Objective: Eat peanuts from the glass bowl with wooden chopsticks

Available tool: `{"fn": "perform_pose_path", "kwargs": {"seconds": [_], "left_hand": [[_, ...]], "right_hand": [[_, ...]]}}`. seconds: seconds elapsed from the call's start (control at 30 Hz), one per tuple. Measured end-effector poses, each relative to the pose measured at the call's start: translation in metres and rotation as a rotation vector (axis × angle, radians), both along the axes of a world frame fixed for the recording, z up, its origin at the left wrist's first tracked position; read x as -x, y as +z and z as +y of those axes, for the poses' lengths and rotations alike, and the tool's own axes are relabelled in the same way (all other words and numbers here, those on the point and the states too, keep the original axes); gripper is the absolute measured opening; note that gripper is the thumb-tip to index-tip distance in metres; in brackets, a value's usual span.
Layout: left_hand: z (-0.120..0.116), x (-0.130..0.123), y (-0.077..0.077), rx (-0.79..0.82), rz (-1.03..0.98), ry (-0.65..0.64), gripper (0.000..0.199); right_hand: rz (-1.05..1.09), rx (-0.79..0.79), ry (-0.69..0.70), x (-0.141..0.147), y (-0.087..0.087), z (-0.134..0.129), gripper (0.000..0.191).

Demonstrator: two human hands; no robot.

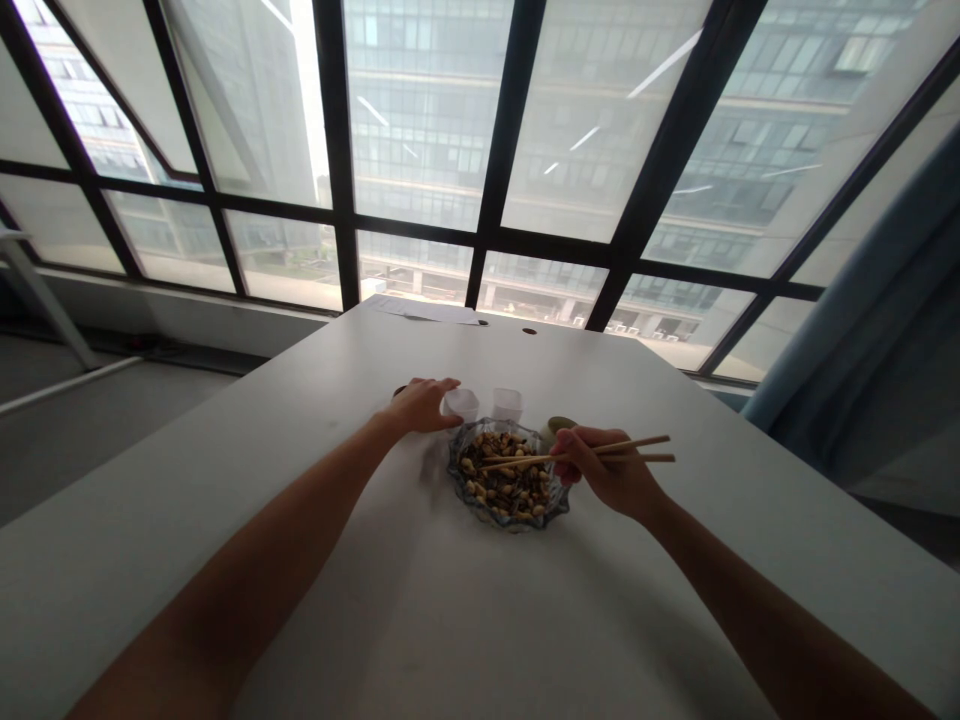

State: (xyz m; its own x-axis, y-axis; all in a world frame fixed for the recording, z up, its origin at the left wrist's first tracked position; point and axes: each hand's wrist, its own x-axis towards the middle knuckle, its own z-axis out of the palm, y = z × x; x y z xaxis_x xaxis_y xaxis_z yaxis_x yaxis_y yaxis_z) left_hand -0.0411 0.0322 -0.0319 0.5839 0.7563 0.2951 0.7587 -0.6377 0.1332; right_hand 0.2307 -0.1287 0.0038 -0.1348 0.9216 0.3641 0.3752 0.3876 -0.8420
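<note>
My right hand (611, 470) is closed around a pair of wooden chopsticks (649, 441), whose tips reach left into a clear glass bowl (513, 524) with a scalloped rim. A mix of pale nuts and dark seeds or similar small pieces (502, 480) fills the bowl. Beyond its left rim, my left hand (426, 405) curls its thumb and fingers about a small translucent plastic cup (462, 403), which stands on the table. A second such cup (508, 402) stands just to the right, with no hand on it.
An olive-green round object (560, 424) is partly hidden behind my right hand. Something dark (399, 391) shows past my left hand. Papers (420, 310) lie at the far end of the white table (480, 620), near two round holes. Windows stand beyond; a blue curtain (862, 330) hangs right.
</note>
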Motion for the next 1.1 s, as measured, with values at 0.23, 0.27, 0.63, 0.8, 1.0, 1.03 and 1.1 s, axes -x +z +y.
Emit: {"fn": "perform_pose_path", "kwargs": {"seconds": [0.23, 0.27, 0.63, 0.8, 1.0, 1.03, 1.1], "left_hand": [[-0.002, 0.0, 0.003, 0.018, -0.008, 0.003, 0.074], [-0.003, 0.0, 0.003, 0.02, -0.01, 0.003, 0.074], [-0.004, -0.001, 0.005, 0.031, -0.005, 0.022, 0.076], [-0.003, -0.001, 0.003, 0.037, -0.023, 0.041, 0.075], [-0.004, -0.002, 0.004, 0.031, -0.031, 0.027, 0.076], [-0.004, -0.002, 0.004, 0.03, -0.032, 0.024, 0.076], [-0.004, -0.002, 0.004, 0.031, -0.033, 0.025, 0.075]], "right_hand": [[-0.08, -0.046, 0.089, 0.005, -0.001, -0.003, 0.05], [-0.085, -0.051, 0.091, 0.004, 0.0, -0.003, 0.05], [0.217, -0.275, -0.278, 0.013, 0.002, 0.018, 0.052], [0.141, -0.239, -0.201, 0.033, 0.002, 0.051, 0.051], [0.208, -0.181, -0.247, 0.037, 0.008, 0.04, 0.055], [0.213, -0.169, -0.247, 0.036, 0.009, 0.034, 0.056], [0.2, -0.144, -0.225, 0.034, 0.01, 0.022, 0.058]]}}
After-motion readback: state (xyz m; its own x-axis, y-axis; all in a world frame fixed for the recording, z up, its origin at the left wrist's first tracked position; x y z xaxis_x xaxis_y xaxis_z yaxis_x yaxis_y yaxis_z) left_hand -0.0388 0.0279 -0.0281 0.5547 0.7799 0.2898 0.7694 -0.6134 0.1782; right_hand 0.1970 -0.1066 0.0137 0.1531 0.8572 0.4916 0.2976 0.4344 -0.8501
